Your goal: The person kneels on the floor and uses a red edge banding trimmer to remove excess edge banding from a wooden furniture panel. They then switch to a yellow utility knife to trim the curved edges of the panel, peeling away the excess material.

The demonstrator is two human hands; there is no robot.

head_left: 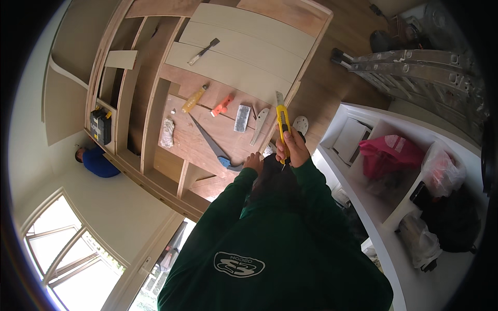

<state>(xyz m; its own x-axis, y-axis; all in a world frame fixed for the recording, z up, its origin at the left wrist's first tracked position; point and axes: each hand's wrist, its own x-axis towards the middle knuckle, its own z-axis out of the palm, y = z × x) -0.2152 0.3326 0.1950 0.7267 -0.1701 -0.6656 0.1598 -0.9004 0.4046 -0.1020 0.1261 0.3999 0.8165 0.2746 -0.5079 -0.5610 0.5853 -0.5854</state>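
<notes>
My right hand is closed around a yellow snap-off utility knife. Its wide blade points away from me, over the corner of the panelled wood. My left hand lies on the near edge of the wooden board, its fingers extended and partly hard to make out. Next to it is a handsaw with a blue handle. Farther up the board lie a rectangular grey block, a pale tool with a narrow blade, an orange hand tool and a yellow-handled tool.
A flat-ended tool lies on the beige panels. A crumpled cloth sits at the board's left. On the right are a folded ladder and white shelving with bags. A person in blue is at far left.
</notes>
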